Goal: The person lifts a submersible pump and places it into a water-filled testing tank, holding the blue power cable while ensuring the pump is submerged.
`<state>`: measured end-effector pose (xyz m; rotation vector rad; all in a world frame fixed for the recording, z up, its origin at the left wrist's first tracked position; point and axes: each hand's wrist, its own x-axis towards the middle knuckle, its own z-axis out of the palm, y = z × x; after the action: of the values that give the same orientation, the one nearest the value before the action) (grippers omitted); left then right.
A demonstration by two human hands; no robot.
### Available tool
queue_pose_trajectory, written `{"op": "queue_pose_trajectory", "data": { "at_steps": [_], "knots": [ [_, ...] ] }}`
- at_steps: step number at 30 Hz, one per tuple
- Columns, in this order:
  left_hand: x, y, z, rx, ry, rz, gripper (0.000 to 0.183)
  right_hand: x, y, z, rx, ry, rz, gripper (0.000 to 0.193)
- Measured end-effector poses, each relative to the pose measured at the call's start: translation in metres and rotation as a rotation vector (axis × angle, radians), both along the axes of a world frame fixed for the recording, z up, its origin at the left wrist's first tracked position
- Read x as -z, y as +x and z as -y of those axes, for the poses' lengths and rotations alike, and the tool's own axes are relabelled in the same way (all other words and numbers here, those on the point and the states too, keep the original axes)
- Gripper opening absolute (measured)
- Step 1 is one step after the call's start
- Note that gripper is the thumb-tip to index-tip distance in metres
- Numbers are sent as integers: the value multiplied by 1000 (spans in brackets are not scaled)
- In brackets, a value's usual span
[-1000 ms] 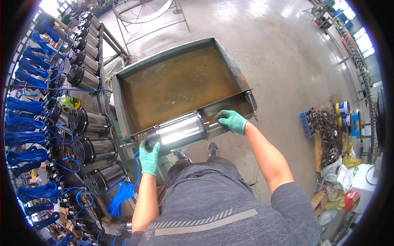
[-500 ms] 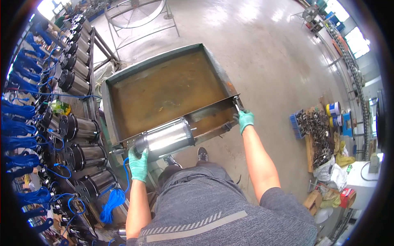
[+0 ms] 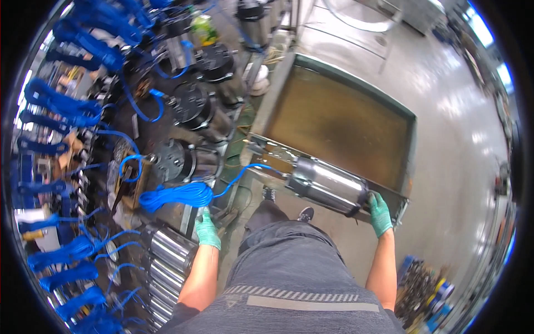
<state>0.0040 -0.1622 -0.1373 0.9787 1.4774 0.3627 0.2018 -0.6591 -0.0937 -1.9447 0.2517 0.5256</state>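
Note:
A shiny steel cylindrical pump (image 3: 328, 186) with black ends lies across the near side of a metal tank (image 3: 413, 153) of brownish water. My right hand (image 3: 380, 214), in a green glove, has its fingers curled against the pump's right end. From the pump's left end a blue cable runs to a bundled blue cable coil (image 3: 177, 197). My left hand (image 3: 207, 229), gloved alike, is closed at the coil's right end, its fingertips partly hidden there.
Several steel pumps (image 3: 203, 111) with black tops and blue cables crowd the left side. More steel cylinders (image 3: 167, 253) lie near my left forearm. A metal-framed stand (image 3: 345, 36) is beyond the tank. Small metal parts (image 3: 414, 284) sit on the floor at lower right.
The view has swung left. My left hand has left the pump's end for the cable coil. My right hand has moved from the tank-side bar to the pump's right end.

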Motion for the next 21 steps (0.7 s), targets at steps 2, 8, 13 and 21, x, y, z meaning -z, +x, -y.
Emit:
{"op": "queue_pose_trajectory", "data": {
  "at_steps": [2, 8, 13, 21],
  "knots": [
    [2, -9, -18, -86, 51, -123, 45, -17, 20, -21, -159, -229, -109, 55],
    [56, 22, -90, -237, 196, -186, 53, 36, 38, 34, -51, 1, -315, 66],
    [65, 50, -113, -263, 372, -399, 51, 20, 52, 17, -44, 80, -500, 65],
    [-40, -3, -96, -120, -273, 1024, 27, 12, 63, -4, -100, 315, -607, 48]
  ]
}}
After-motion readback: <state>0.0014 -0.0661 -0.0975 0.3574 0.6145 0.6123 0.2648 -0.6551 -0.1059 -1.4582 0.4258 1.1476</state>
